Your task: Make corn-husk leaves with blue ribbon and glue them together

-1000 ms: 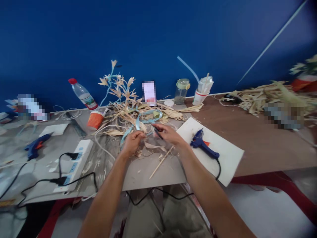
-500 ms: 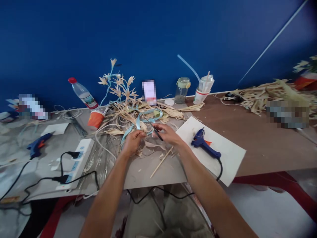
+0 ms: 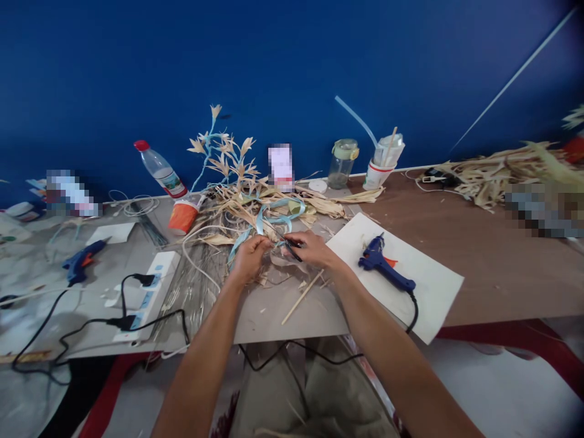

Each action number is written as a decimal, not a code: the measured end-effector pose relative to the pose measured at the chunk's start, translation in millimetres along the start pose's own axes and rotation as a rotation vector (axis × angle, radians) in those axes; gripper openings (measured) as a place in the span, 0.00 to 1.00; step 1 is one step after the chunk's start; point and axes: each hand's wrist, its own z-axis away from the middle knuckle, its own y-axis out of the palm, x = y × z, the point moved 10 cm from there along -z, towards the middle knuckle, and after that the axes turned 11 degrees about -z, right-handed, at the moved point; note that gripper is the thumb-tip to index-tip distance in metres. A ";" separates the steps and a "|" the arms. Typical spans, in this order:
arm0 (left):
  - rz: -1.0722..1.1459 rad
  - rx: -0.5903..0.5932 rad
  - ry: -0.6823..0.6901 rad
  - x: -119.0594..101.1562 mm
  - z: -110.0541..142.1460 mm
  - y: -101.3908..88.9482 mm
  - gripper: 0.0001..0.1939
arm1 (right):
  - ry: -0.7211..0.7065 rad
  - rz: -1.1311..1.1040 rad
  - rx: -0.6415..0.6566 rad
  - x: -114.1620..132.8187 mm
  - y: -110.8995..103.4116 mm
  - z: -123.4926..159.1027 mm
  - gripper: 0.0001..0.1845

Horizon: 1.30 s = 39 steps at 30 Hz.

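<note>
My left hand is closed in a pinch beside a loop of light-blue ribbon, which appears to run into its fingertips. In my right hand is a pair of scissors with dark handles. The blades point up and left, close to the ribbon and to my left fingertips. Dry corn husks lie heaped just beyond both hands. Behind them, husk flowers on blue-wrapped stems rise from an orange paper cup.
A blue glue gun lies on a white board at right; another glue gun is at left. A power strip with black cords, a stick, a tilted bottle and a clear jar surround the work.
The whole view has shifted slightly, so things sit a little further right. My hands stay close together at the ribbon; the scissors' blades now show longer toward the left hand.
</note>
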 end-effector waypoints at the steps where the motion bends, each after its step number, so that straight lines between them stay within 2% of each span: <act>1: 0.007 0.005 0.008 -0.9 0.0 0.1 0.12 | 0.007 -0.005 0.007 -0.9 0.6 -0.1 0.20; 6: 0.015 -0.009 0.058 -7.0 0.2 -2.0 0.11 | 0.043 -0.055 0.026 -5.5 3.6 -0.5 0.20; 12: 0.014 0.011 0.072 -9.9 0.7 1.1 0.10 | 0.024 -0.123 0.001 -7.8 4.9 -1.0 0.17; 20: -0.017 0.031 0.083 -9.2 1.5 2.7 0.10 | -0.015 -0.233 0.026 -15.8 10.3 -3.8 0.19; 31: -0.015 0.041 0.068 -9.4 3.4 3.3 0.11 | -0.016 -0.254 0.074 -16.0 15.8 -4.3 0.18; 37: -0.021 0.040 0.076 -8.1 2.4 3.8 0.11 | -0.032 -0.203 0.060 -20.4 15.9 -5.7 0.17; 39: 0.000 0.029 0.067 -7.5 1.8 3.0 0.11 | -0.012 -0.151 0.014 -22.3 9.6 -6.0 0.17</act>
